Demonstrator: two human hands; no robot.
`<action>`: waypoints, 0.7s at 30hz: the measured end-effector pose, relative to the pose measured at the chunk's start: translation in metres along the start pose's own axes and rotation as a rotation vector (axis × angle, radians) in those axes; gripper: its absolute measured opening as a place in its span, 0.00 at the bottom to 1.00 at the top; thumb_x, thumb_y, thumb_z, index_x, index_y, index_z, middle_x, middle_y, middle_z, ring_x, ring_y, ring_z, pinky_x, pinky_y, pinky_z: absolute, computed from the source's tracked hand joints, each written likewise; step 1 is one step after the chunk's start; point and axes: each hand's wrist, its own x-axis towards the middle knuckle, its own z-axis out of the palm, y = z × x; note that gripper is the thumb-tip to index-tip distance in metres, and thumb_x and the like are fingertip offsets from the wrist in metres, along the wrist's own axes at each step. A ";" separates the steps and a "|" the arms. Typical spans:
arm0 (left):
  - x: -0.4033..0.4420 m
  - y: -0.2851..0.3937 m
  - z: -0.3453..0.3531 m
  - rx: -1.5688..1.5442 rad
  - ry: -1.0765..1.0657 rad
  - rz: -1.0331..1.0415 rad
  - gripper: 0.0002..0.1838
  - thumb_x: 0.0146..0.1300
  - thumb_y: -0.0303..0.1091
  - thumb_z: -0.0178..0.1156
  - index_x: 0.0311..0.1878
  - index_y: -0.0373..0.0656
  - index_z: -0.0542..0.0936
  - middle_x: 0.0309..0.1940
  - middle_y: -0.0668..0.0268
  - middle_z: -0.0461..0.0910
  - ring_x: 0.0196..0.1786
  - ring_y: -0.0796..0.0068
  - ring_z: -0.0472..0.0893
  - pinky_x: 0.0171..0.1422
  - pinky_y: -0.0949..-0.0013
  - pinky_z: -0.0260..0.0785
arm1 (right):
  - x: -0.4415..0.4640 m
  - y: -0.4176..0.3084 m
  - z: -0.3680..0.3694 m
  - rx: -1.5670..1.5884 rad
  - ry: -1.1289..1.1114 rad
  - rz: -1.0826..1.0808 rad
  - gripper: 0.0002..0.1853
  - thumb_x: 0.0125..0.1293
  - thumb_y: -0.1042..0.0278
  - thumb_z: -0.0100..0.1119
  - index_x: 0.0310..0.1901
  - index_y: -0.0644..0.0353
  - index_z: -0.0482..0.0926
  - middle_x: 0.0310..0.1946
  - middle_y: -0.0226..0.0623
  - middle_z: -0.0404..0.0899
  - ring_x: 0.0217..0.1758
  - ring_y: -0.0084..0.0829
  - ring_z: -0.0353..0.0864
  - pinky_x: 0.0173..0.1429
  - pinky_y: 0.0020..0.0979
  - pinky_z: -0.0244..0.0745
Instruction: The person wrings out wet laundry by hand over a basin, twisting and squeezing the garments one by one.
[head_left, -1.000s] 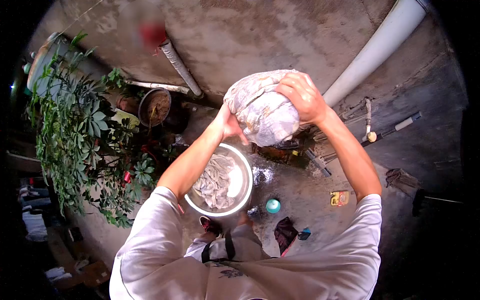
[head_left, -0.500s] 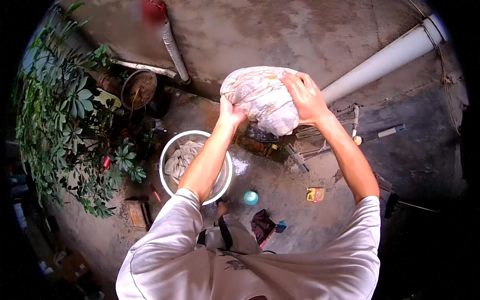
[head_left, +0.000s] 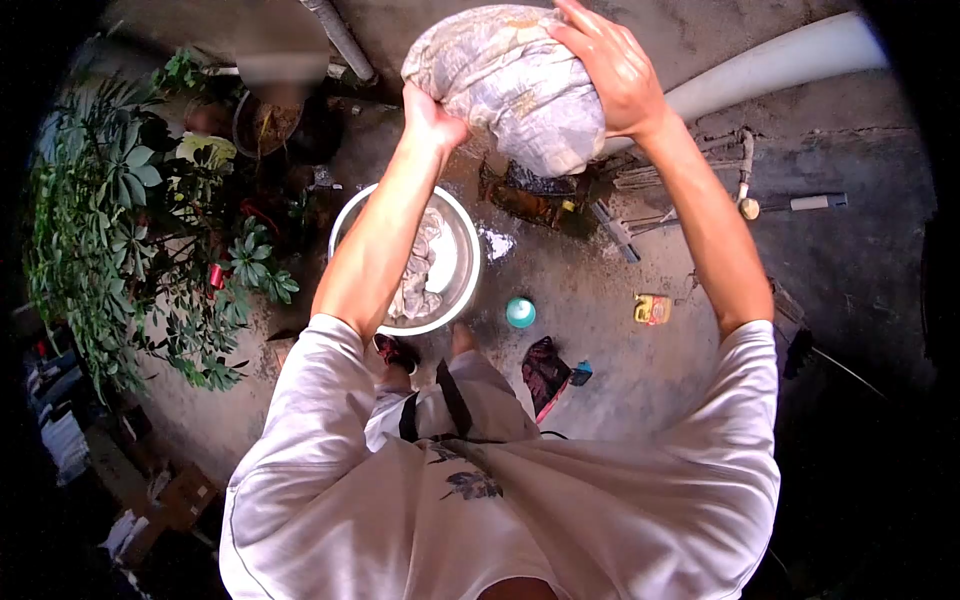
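Observation:
A large bundle of pale, patterned wet cloth [head_left: 520, 85] is held up at arm's length between both hands. My left hand [head_left: 432, 120] grips its lower left side, fingers mostly hidden behind it. On the right side, my right hand [head_left: 615, 75] presses against the cloth with its fingers over the top. Below my left forearm stands a round metal basin [head_left: 462, 260] with a white rim, and more crumpled pale cloth [head_left: 418, 275] lies in it.
Leafy plants [head_left: 130, 230] fill the left side. On the floor are a teal round container [head_left: 520, 312], a yellow bottle [head_left: 652, 308] and a dark bag [head_left: 547, 375]. A white pipe [head_left: 780, 70] runs along the wall; a long-handled tool [head_left: 615, 232] lies at right.
The cloth bundle and both hands have moved up in the view, still together. My view has shifted, and the basin now shows higher than half a second ago.

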 end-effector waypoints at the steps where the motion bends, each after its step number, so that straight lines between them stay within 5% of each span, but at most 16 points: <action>1: 0.002 0.002 0.000 0.012 -0.020 0.037 0.30 0.71 0.52 0.36 0.63 0.39 0.72 0.64 0.52 0.71 0.66 0.51 0.71 0.70 0.42 0.60 | 0.002 -0.007 -0.002 -0.021 0.071 0.053 0.15 0.61 0.71 0.55 0.48 0.70 0.79 0.43 0.51 0.83 0.40 0.40 0.85 0.53 0.46 0.80; 2: 0.005 0.004 -0.004 -0.006 -0.080 0.061 0.30 0.72 0.51 0.36 0.63 0.38 0.72 0.63 0.52 0.71 0.64 0.51 0.72 0.69 0.43 0.63 | -0.013 -0.003 0.011 0.014 0.104 0.100 0.21 0.63 0.69 0.57 0.55 0.71 0.76 0.53 0.54 0.79 0.46 0.42 0.83 0.58 0.48 0.76; 3: -0.004 0.008 0.008 0.010 -0.056 0.073 0.30 0.72 0.52 0.37 0.64 0.39 0.70 0.64 0.52 0.70 0.67 0.53 0.70 0.72 0.45 0.59 | -0.023 0.005 0.026 0.018 0.100 0.104 0.21 0.63 0.69 0.57 0.55 0.71 0.76 0.53 0.54 0.79 0.46 0.42 0.83 0.58 0.48 0.76; 5: -0.001 0.012 0.014 0.079 -0.063 0.158 0.30 0.72 0.51 0.38 0.64 0.38 0.70 0.63 0.51 0.71 0.65 0.52 0.71 0.70 0.46 0.62 | -0.038 0.017 0.051 0.016 0.304 0.159 0.36 0.48 0.49 0.68 0.56 0.65 0.73 0.49 0.45 0.81 0.53 0.46 0.80 0.60 0.42 0.73; 7: 0.010 0.015 0.018 0.091 -0.061 0.213 0.28 0.72 0.48 0.36 0.63 0.36 0.70 0.61 0.50 0.72 0.63 0.52 0.73 0.67 0.48 0.67 | -0.046 0.005 0.064 -0.028 0.384 0.219 0.30 0.52 0.56 0.69 0.54 0.65 0.74 0.45 0.45 0.82 0.47 0.44 0.83 0.52 0.40 0.78; 9: 0.030 0.017 0.016 0.290 -0.055 0.391 0.26 0.69 0.44 0.37 0.59 0.35 0.72 0.58 0.50 0.74 0.60 0.53 0.75 0.63 0.49 0.71 | -0.060 -0.007 0.084 0.171 0.468 0.674 0.24 0.54 0.63 0.70 0.51 0.63 0.75 0.44 0.45 0.83 0.44 0.40 0.85 0.48 0.37 0.80; 13: 0.024 0.015 0.046 0.472 -0.006 0.598 0.16 0.58 0.25 0.49 0.47 0.27 0.76 0.41 0.54 0.80 0.43 0.62 0.82 0.52 0.58 0.76 | -0.068 -0.023 0.095 0.386 0.462 0.977 0.18 0.58 0.72 0.65 0.50 0.63 0.76 0.39 0.40 0.85 0.41 0.25 0.84 0.45 0.28 0.77; 19: 0.035 0.006 0.042 0.547 0.112 0.573 0.09 0.53 0.19 0.54 0.38 0.29 0.77 0.33 0.58 0.80 0.32 0.69 0.80 0.38 0.65 0.74 | -0.088 -0.016 0.104 0.540 0.352 0.973 0.19 0.56 0.71 0.67 0.50 0.62 0.76 0.36 0.33 0.84 0.39 0.21 0.79 0.45 0.27 0.75; 21: 0.040 0.001 0.037 0.634 0.112 0.606 0.08 0.52 0.18 0.56 0.37 0.29 0.78 0.32 0.59 0.80 0.31 0.70 0.80 0.37 0.65 0.74 | -0.099 -0.010 0.108 0.583 0.261 0.983 0.27 0.44 0.74 0.73 0.49 0.61 0.75 0.37 0.37 0.85 0.42 0.22 0.81 0.47 0.29 0.76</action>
